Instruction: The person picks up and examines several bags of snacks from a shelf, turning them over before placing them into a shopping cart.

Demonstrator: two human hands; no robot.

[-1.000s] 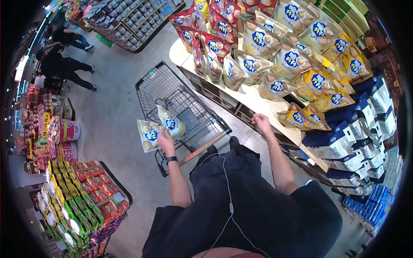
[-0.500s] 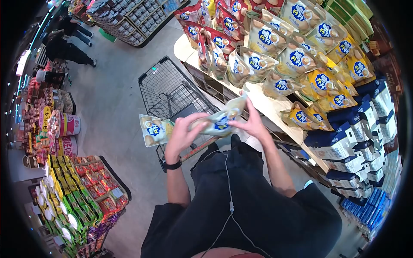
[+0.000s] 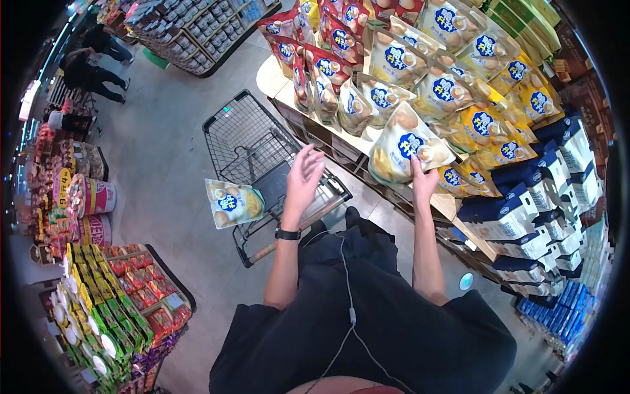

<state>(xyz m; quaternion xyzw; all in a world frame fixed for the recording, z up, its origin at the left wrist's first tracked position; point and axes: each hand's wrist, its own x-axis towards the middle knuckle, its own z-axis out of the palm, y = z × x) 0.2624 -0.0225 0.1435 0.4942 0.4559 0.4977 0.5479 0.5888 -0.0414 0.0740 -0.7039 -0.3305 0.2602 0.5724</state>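
My right hand (image 3: 424,178) grips a cream-coloured snack bag (image 3: 401,148) with a blue label by its lower right part, holding it up at the front of the shelf display. My left hand (image 3: 306,174) is raised over the shopping cart (image 3: 239,134), its fingers apart and nothing in them. To the left of that hand, a second bag (image 3: 231,205) of the same kind overlaps the cart's near left side. The cart's basket is wire mesh, with a dark panel at its near end.
Rows of red, cream and yellow bags (image 3: 443,88) fill the shelf (image 3: 275,82) on the right. Blue and white cartons (image 3: 518,217) stack nearer me. Packaged goods (image 3: 141,279) stand at lower left, cans (image 3: 203,33) on a rack at the far end. Two people (image 3: 92,72) stand at upper left.
My left hand has come off the bag and moved apart from it. My right hand has carried that bag right, turning it upright against the display. The second bag stays near the cart.
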